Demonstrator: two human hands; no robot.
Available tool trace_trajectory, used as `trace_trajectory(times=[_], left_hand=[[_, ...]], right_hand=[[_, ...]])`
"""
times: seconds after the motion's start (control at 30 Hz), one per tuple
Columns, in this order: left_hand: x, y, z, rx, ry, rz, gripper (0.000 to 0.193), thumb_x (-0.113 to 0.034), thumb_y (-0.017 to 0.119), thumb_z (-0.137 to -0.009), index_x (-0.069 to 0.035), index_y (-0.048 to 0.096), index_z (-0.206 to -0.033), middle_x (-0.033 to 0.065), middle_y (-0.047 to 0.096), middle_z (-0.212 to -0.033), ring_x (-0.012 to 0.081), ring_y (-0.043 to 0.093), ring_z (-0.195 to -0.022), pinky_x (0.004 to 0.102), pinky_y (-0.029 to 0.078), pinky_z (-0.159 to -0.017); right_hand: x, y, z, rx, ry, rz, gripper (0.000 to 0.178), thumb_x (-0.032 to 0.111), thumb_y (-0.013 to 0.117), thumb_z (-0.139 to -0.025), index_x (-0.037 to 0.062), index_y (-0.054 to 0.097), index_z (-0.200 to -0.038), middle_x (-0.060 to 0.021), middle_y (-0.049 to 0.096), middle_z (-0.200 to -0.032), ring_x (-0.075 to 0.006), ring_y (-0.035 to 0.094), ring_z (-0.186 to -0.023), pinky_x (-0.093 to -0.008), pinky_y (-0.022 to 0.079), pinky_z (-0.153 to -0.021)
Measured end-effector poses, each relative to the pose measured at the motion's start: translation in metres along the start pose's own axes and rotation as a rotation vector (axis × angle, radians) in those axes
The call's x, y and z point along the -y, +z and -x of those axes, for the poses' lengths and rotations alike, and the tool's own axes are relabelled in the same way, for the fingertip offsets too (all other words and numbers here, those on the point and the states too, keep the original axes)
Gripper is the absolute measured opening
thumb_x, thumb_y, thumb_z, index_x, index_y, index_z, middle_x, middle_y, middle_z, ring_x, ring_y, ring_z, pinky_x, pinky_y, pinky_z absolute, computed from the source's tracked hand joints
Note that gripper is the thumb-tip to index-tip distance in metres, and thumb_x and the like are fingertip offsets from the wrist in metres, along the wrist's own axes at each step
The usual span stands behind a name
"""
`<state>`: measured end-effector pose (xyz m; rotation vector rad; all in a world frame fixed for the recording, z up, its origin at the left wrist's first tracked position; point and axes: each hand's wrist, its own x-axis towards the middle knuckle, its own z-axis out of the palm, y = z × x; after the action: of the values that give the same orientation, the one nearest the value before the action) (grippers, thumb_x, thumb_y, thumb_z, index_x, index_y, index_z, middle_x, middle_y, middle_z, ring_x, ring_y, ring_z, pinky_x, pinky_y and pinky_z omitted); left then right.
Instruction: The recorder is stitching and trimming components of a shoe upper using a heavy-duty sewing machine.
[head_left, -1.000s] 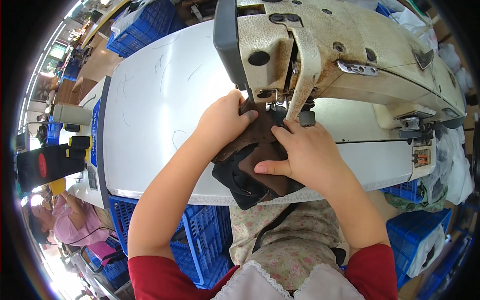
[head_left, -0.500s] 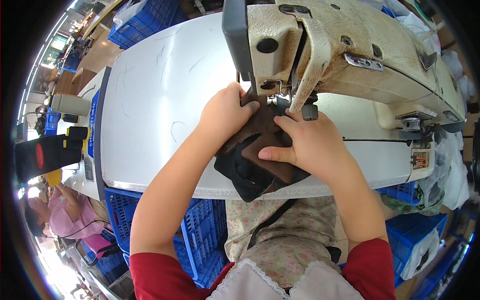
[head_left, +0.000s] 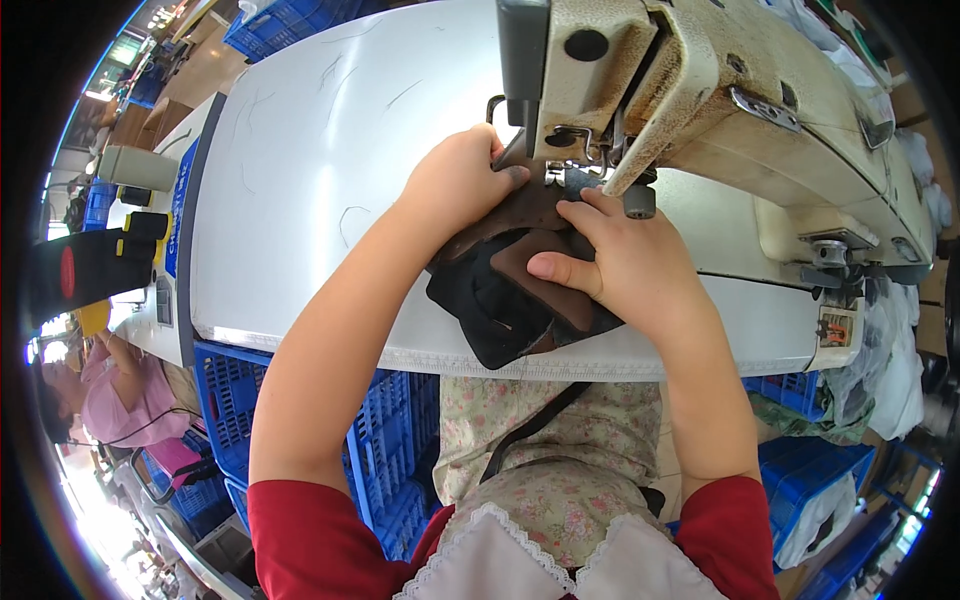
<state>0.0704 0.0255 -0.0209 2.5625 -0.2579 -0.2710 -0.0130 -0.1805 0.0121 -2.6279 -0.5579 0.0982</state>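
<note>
A brown leather-like piece (head_left: 525,208) with black fabric (head_left: 482,300) bunched on its near side lies under the presser foot (head_left: 562,176) of a worn cream sewing machine (head_left: 690,95). My left hand (head_left: 462,182) is closed on its left edge, thumb on top, the other fingers partly hidden behind it. On the right side my right hand (head_left: 635,250) holds the same piece. Its thumb stretches over a brown flap (head_left: 545,275), and its fingertips press close to the presser foot. What lies under the right palm is hidden.
The white machine table (head_left: 290,200) has a ruler strip along its near edge and loose dark threads on top. Blue crates (head_left: 385,450) stand below it, with another blue crate (head_left: 815,490) at right. At far left a person in pink (head_left: 135,400) sits by another machine.
The view has shifted, so the sewing machine appears farther right and higher. Both hands keep hold of the brown piece, with little visible movement relative to the presser foot.
</note>
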Motion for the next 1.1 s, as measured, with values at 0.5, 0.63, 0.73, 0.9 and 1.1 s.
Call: trace_trajectory(times=[0.5,0.63,0.73,0.9,1.1], left_hand=[[0.014,-0.005,-0.027,0.027,0.137,0.002,0.039,-0.036,0.078,-0.077,-0.001,0.064,-0.087,0.0180,0.067,-0.081,0.0313,0.065,-0.076,0.0405,0.050,-0.068],[0.011,-0.013,-0.026,0.038,0.151,-0.022,0.041,-0.039,0.078,-0.076,-0.002,0.065,-0.088,0.0185,0.067,-0.082,0.0322,0.066,-0.078,0.0412,0.051,-0.068],[-0.010,-0.027,-0.009,0.001,0.090,-0.247,0.040,-0.040,0.074,-0.080,-0.002,0.066,-0.089,0.0171,0.068,-0.083,0.0322,0.067,-0.081,0.0421,0.052,-0.070],[-0.051,-0.060,0.063,-0.024,0.107,-0.419,0.031,-0.032,0.066,-0.089,-0.002,0.071,-0.097,0.0146,0.071,-0.093,0.0328,0.066,-0.090,0.0398,0.051,-0.080],[-0.079,-0.045,0.105,-0.150,0.284,-0.067,0.026,-0.025,0.068,-0.089,-0.003,0.068,-0.103,0.0154,0.070,-0.098,0.0351,0.066,-0.094,0.0384,0.051,-0.083]], right_hand=[[0.011,0.009,-0.008,0.023,0.128,0.018,0.082,0.075,0.047,-0.086,0.0040,0.065,-0.123,-0.0201,0.060,-0.129,-0.0404,0.064,-0.105,-0.0445,0.051,-0.091],[0.012,0.016,-0.008,-0.110,0.068,0.009,0.072,0.069,0.047,-0.090,0.0012,0.066,-0.105,-0.0201,0.063,-0.106,-0.0396,0.065,-0.095,-0.0460,0.052,-0.083],[0.001,0.022,-0.007,-0.256,0.018,-0.066,0.066,0.063,0.051,-0.091,-0.0009,0.068,-0.088,-0.0198,0.067,-0.083,-0.0385,0.066,-0.086,-0.0470,0.052,-0.078],[-0.011,-0.009,0.010,-0.203,0.007,-0.141,0.049,0.049,0.058,-0.091,0.0008,0.070,-0.091,-0.0189,0.069,-0.090,-0.0371,0.065,-0.090,-0.0458,0.051,-0.082],[-0.031,0.018,0.023,-0.311,-0.095,-0.185,0.049,0.044,0.063,-0.088,-0.0028,0.069,-0.102,-0.0187,0.068,-0.094,-0.0352,0.064,-0.096,-0.0450,0.048,-0.087]])
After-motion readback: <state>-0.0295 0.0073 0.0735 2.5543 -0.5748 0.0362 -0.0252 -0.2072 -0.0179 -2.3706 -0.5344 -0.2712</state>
